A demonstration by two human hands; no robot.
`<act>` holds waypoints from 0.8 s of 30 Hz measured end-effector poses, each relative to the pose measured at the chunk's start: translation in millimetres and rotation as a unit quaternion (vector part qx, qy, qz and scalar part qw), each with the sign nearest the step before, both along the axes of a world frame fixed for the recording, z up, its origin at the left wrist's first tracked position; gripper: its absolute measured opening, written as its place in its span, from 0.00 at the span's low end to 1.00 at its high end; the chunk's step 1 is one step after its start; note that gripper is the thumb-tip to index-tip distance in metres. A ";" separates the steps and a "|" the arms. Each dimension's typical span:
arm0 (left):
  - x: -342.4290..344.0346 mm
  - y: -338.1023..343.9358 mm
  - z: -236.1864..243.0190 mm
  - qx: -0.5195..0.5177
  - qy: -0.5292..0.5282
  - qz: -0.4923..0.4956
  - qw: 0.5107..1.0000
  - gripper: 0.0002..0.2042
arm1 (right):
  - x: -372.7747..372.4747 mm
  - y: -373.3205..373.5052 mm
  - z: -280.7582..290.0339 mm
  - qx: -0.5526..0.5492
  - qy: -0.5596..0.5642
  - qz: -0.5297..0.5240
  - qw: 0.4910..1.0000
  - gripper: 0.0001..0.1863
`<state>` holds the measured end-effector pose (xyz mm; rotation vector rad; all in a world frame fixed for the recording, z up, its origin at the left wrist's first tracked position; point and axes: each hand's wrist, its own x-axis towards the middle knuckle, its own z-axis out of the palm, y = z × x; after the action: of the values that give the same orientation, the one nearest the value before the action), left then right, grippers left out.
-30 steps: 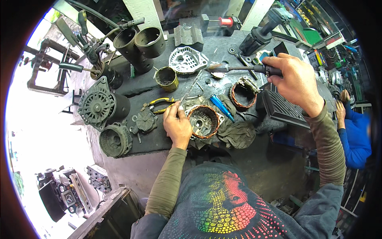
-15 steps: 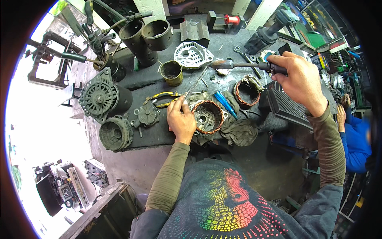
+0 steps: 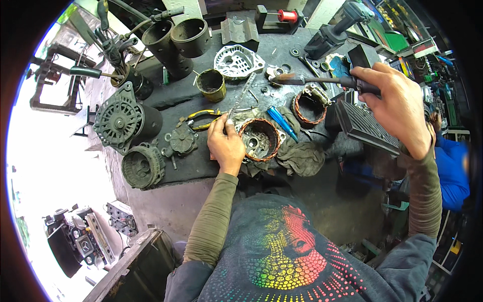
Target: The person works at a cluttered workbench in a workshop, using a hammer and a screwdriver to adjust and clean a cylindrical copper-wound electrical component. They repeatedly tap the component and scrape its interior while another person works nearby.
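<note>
My left hand (image 3: 226, 146) pinches a thin silvery rod (image 3: 241, 95) angled up toward the back. My right hand (image 3: 390, 103) is wrapped round the dark handle of a soldering iron (image 3: 326, 79); its blackened, rusty tip lies close to the rod's upper end, above some small rings. Right of my left hand sits an alternator housing (image 3: 250, 157) with a copper-wound ring. A blue cylindrical tool (image 3: 280, 122) rests beside it, with a second copper-wound stator (image 3: 302, 113) behind. Yellow-black pliers (image 3: 204, 123) lie behind my left hand.
Dark bench (image 3: 166, 110) holds a pale cast cover (image 3: 239, 58), metal pots (image 3: 209, 88), alternator parts (image 3: 123, 121), tool holder (image 3: 136, 88), power tool (image 3: 327, 40) and grey rag (image 3: 304, 161). A black finned block (image 3: 365, 126) stands right. A co-worker in blue (image 3: 450, 171) is at far right.
My right hand and the soldering iron have shifted to the right. My left hand still holds the rod. The faint smoke at the back seen earlier has mostly faded.
</note>
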<state>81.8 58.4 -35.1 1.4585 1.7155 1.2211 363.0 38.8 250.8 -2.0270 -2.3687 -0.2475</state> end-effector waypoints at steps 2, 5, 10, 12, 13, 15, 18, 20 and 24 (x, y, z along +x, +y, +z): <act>0.4 0.5 -1.1 0.000 -0.003 0.001 1.000 0.11 | -3.1 -12.0 7.5 -0.008 0.005 -0.006 1.000 0.23; 1.6 1.3 -1.7 -0.005 -0.016 0.003 1.000 0.11 | -9.7 -29.0 13.0 -0.030 0.013 -0.015 0.999 0.23; 3.7 5.6 -3.9 -0.015 -0.041 -0.007 0.999 0.10 | -17.4 -44.0 9.6 -0.068 0.000 0.030 0.997 0.22; 4.7 6.7 -6.2 -0.004 -0.044 -0.007 0.999 0.10 | -20.1 -46.0 3.3 -0.079 -0.002 0.044 0.996 0.21; 4.9 7.7 -7.6 -0.010 -0.046 -0.008 0.999 0.10 | -21.4 -46.7 0.0 -0.084 -0.004 0.051 0.995 0.21; 5.0 10.0 -10.2 -0.024 -0.051 -0.007 0.998 0.10 | -23.8 -46.6 -7.3 -0.090 -0.011 0.078 0.993 0.21; 4.1 8.2 -11.3 -0.013 -0.059 -0.014 0.998 0.10 | -29.1 -46.4 -17.7 -0.111 -0.043 0.092 0.989 0.24; 3.6 7.8 -10.4 -0.005 -0.061 -0.017 0.998 0.10 | -32.1 -44.3 -24.1 -0.107 -0.047 0.112 0.987 0.24; 3.4 5.7 -7.6 -0.001 -0.052 -0.023 0.998 0.10 | -41.0 -40.3 -38.1 -0.079 -0.079 0.148 0.983 0.18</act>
<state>85.2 64.2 -42.7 1.4014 1.6058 1.2480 322.0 -1.5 212.7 -1.7330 -2.8301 -0.2255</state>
